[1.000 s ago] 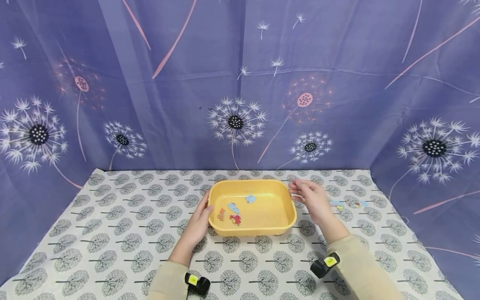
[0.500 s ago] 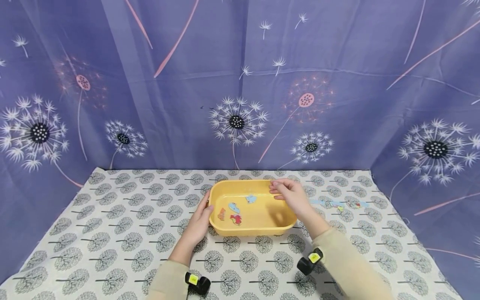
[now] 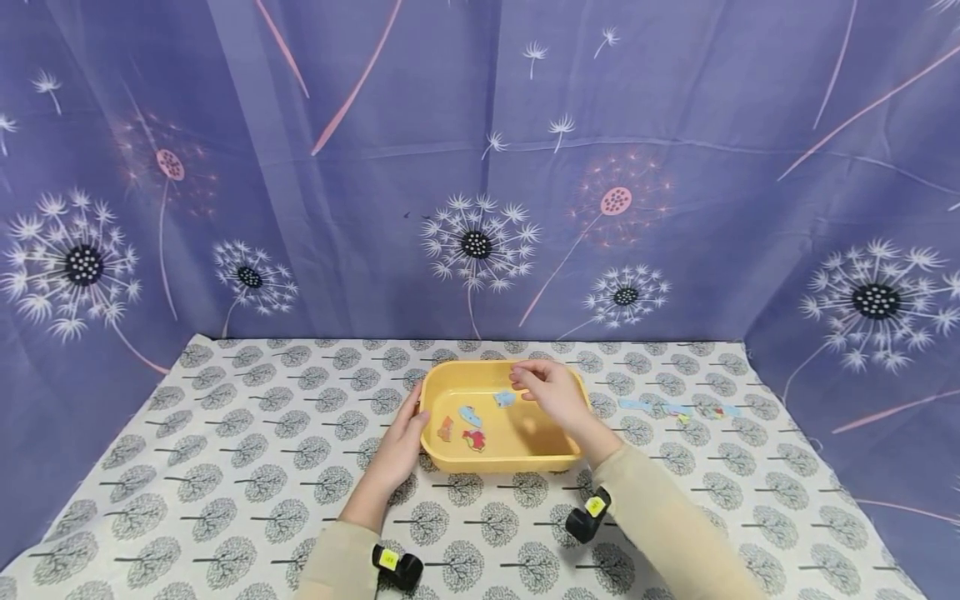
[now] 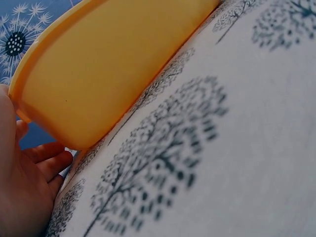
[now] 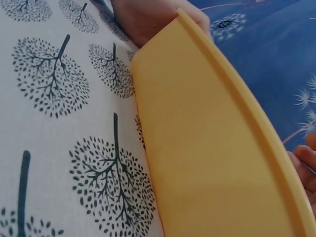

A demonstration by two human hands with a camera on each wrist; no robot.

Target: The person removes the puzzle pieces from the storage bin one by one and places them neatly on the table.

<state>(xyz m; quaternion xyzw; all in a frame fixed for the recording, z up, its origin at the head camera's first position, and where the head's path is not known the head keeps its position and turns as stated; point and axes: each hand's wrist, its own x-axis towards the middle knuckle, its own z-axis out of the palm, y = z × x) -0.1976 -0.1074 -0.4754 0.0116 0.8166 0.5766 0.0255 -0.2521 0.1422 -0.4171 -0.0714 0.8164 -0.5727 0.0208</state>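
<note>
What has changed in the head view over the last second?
The right hand has moved left, from the yellow tray's right rim to over its inside, near the rear blue piece. That uncovers the leftmost pale-blue piece on the cloth. No grasp or release shows. The left hand stays on the tray's left end; its four pieces lie unchanged.

It seems to be a makeshift filming booth: dandelion-print purple-blue curtains point(image 3: 360, 242) hang around 3 sides of a tabletop point(image 3: 750, 475) dressed in white tree-print cloth point(image 4: 256, 128), and 2 black, yellow-tagged wrist cameras point(image 3: 406, 572) show. The room beyond cannot be told.
</note>
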